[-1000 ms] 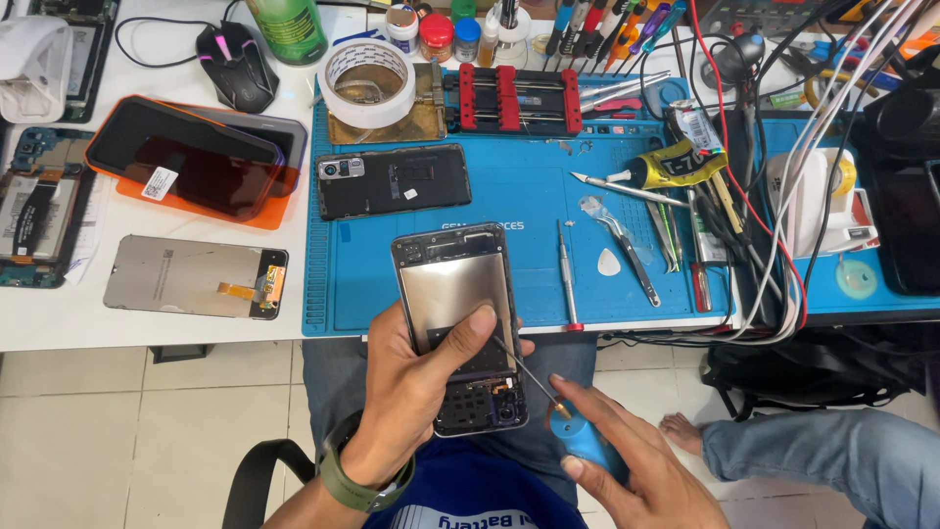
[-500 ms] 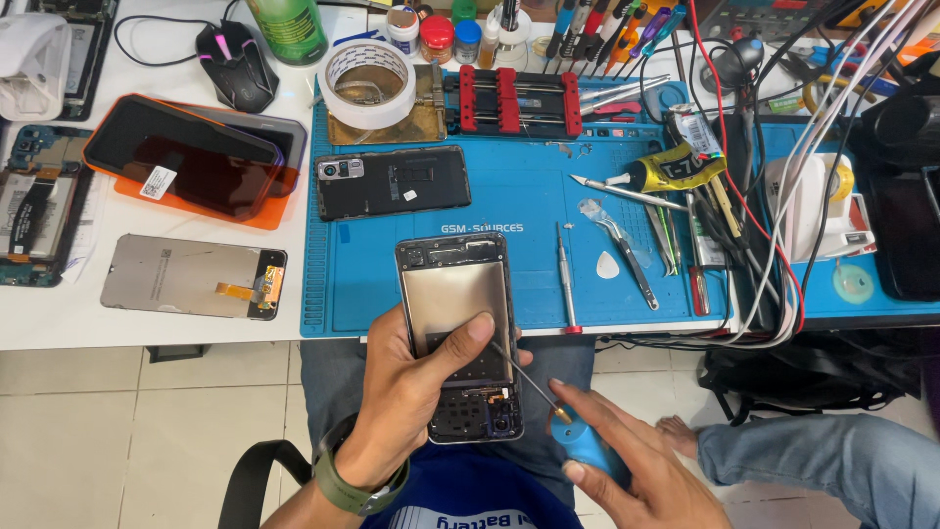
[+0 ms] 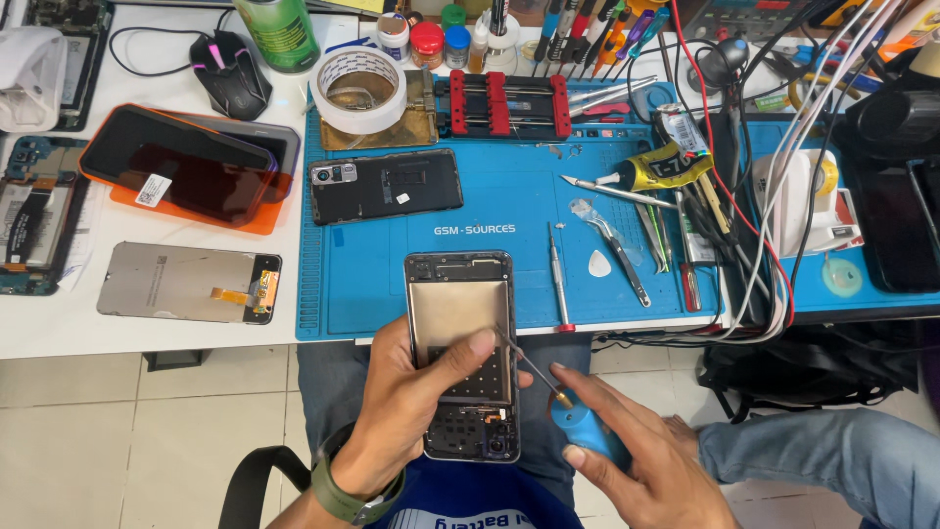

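Here, left hand (image 3: 416, 407) gripping an opened phone (image 3: 462, 353) (back cover off), right hand (image 3: 636, 460) clasping a blue-handled screwdriver (image 3: 573, 411), tip on the phone's right edge, blue mat (image 3: 509, 255) beyond.

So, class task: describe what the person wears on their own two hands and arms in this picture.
Both hands are bare, with no gloves and no rings visible. The left hand has an olive-green band around the wrist, probably a watch strap. The right hand shows no wrist wear, and no sleeve is in view on either forearm.
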